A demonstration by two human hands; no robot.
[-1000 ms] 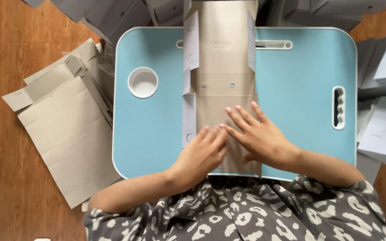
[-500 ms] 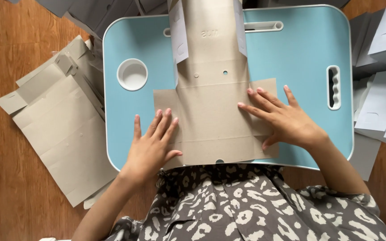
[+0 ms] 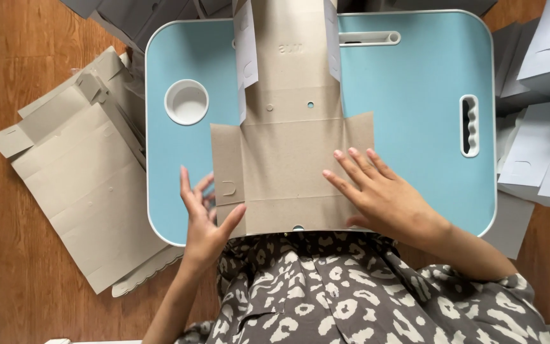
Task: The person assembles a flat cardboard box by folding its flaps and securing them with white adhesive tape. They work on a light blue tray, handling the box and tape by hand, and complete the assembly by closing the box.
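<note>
Head cam looking straight down, so here's the deal with the hands: the left hand (image 3: 204, 220) is open, fingers spread and pointing up, with the thumb hooked against the lower left corner of the flat cardboard box blank (image 3: 291, 169), right by its small left side flap (image 3: 227, 164). Not really clamping anything, more like touching the flap's edge with the thumb while the fingers sit just beside it. The right hand (image 3: 383, 197) is open too, lying palm down, fingertips resting on the lower right part of the blank and the palm hanging off its right edge onto the table. So the cardboard sits between the two hands, under the right one and just to the right of the left one, running up the middle of the light blue lap table (image 3: 415, 114) and past its far edge. The table has a round white cup recess (image 3: 186, 102) at the left and a white handle slot (image 3: 470, 125) at the right. Stack of flat brown cardboard blanks (image 3: 77, 185) lies on the wooden floor (image 3: 7, 76) to the left, and grey-white flat blanks (image 3: 542, 127) pile up on the right.
</note>
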